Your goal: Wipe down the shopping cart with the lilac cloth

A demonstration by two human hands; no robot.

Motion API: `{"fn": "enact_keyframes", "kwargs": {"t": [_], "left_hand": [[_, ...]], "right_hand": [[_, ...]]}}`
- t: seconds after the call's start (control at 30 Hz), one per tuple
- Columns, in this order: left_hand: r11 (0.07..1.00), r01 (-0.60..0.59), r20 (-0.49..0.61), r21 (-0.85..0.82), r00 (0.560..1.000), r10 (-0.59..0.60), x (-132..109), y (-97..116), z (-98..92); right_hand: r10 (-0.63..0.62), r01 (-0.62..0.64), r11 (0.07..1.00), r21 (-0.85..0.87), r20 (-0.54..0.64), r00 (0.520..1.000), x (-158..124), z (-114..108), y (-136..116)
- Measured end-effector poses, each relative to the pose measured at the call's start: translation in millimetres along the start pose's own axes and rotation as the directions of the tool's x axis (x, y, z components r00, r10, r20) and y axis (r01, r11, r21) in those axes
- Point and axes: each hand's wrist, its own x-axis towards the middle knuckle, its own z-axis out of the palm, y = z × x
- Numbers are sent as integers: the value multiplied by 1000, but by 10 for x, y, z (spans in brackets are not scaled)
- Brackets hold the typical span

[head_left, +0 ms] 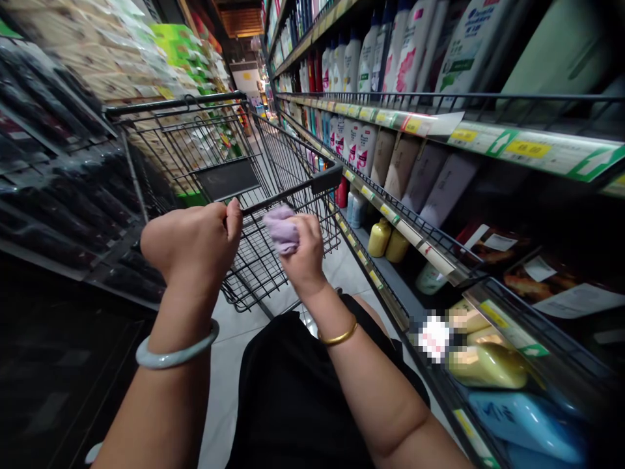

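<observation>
A black wire shopping cart (266, 251) stands in front of me. My left hand (195, 238) is closed in a fist at the left part of the cart handle (286, 194), which runs into the fist; a pale bangle circles that wrist. In my right hand (306, 251) is a crumpled light purple cloth (282, 229), pinched in curled fingers. This hand is just below the handle, on the near side of the cart, and wears a gold bangle.
Shelves on the right hold shampoo bottles (407, 49), yellow bottles (379, 238) and a blue bottle (527, 423), with price tags along the shelf edge (530, 146). To the left are stacked tissue packs (83, 52) and dark packaged goods (63, 202). The tiled floor (222, 365) runs between.
</observation>
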Motion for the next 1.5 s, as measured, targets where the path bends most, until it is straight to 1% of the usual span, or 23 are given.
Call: {"fn": "enact_keyframes", "kwargs": {"t": [0.07, 0.1, 0.2, 0.3, 0.37, 0.47, 0.53, 0.57, 0.63, 0.73, 0.8, 0.87, 0.97, 1.03, 1.07, 1.13, 1.2, 1.23, 1.27, 1.3, 1.4, 1.43, 1.5], "left_hand": [[1000, -6, 16, 2, 1000, 6, 1, -5, -21], [1000, -20, 30, 5, 999, 19, -2, -10, -29], [999, -38, 41, 24, 998, 37, -15, -32, -29], [1000, -10, 15, 27, 1000, 9, -26, -41, 0], [1000, 3, 12, 7, 1000, -3, -28, -34, 20], [1000, 13, 10, -20, 1000, -12, -28, -26, 34], [1000, 5, 16, -22, 1000, -5, -33, -31, 33], [1000, 2, 22, -20, 1000, -2, -36, -37, 30], [1000, 0, 30, -18, 1000, 1, -47, -51, 20], [1000, 3, 33, 2, 999, -3, -63, -71, 2], [1000, 3, 36, 24, 999, -4, -74, -78, -7], [999, -1, 33, 41, 999, 0, -82, -80, -12], [999, -11, 23, 50, 1000, 10, -90, -77, -16], [999, -12, 24, 52, 1000, 11, -90, -73, -20], [999, -11, 28, 53, 1000, 10, -88, -70, -22], [998, -7, 38, 58, 999, 5, -83, -66, -24], [998, -2, 44, 60, 999, 0, -78, -62, -25], [998, 0, 45, 59, 999, -3, -77, -61, -24], [998, 4, 44, 57, 999, -6, -77, -59, -24], [999, 5, 44, 54, 999, -7, -77, -58, -24], [999, 4, 43, 35, 999, -6, -81, -54, -25], [1000, 5, 42, 28, 999, -6, -82, -52, -27], [1000, 9, 41, 16, 999, -9, -82, -51, -29]], "right_hand": [[-86, 85, 996, 12, 90, 992, -13, 33, -59], [-87, 87, 996, 11, 92, 992, 0, 31, -31], [77, -77, 997, -4, -53, 996, 83, -38, 203], [217, -226, 974, -18, -205, 954, 125, -102, 348], [164, -174, 984, -31, -198, 966, 85, -81, 269], [-24, 24, 1000, 1, -54, 998, -22, 20, 31], [-85, 85, 995, 48, 4, 996, -55, 63, -33], [-67, 67, 995, 68, -1, 998, -48, 61, -8], [70, -64, 993, 95, -67, 995, 8, 6, 143], [343, -333, 939, 84, -197, 918, 129, -136, 428], [412, -414, 909, 45, -248, 877, 176, -198, 498], [367, -377, 926, 6, -235, 900, 181, -204, 436], [192, -192, 981, 10, -111, 975, 166, -164, 269], [130, -127, 991, 37, -74, 989, 188, -172, 264], [143, -140, 989, 45, -97, 985, 211, -196, 312], [255, -250, 967, 49, -211, 944, 265, -269, 478], [386, -392, 919, 49, -316, 866, 307, -341, 643], [425, -436, 899, 47, -339, 839, 316, -362, 689], [434, -447, 894, 42, -338, 835, 316, -367, 700], [410, -421, 906, 38, -317, 855, 307, -356, 677], [227, -221, 974, 51, -226, 948, 262, -272, 512], [179, -170, 984, 58, -211, 961, 251, -248, 475], [173, -165, 985, 55, -221, 960, 245, -245, 498]]}}
